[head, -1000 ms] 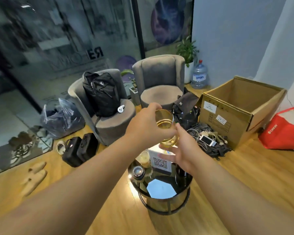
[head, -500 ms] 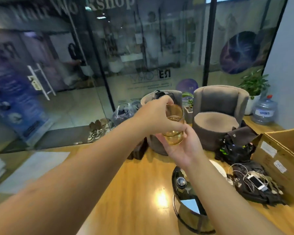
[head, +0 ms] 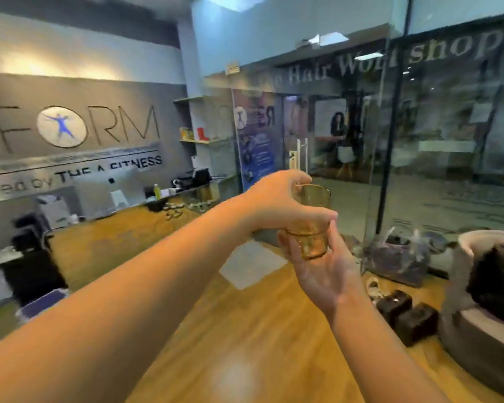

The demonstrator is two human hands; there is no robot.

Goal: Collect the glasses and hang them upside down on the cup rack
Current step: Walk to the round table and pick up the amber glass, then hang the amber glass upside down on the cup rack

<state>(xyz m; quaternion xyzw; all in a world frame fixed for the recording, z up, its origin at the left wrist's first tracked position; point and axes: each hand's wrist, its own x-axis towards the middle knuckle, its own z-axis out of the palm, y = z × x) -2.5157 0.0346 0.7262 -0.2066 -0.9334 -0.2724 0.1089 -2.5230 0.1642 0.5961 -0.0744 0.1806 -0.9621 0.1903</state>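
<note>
While both hands (head: 309,228) grip stacked glasses (head: 311,221) — open wooden floor (head: 245,330) below.

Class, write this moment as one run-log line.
left hand: grips upper glass | right hand: cradles lower glass | glasses: stacked | cup rack: unseen

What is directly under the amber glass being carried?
The right hand cups the amber glass from below, while the left hand grips its side. Fingers hide part of the glass wall; whether it holds anything is unclear.

You see an amber glass tumbler (head: 312,225), glossy; wood floor (head: 245,330), polished; armchair (head: 477,338), seemingly matt cloth.
</note>
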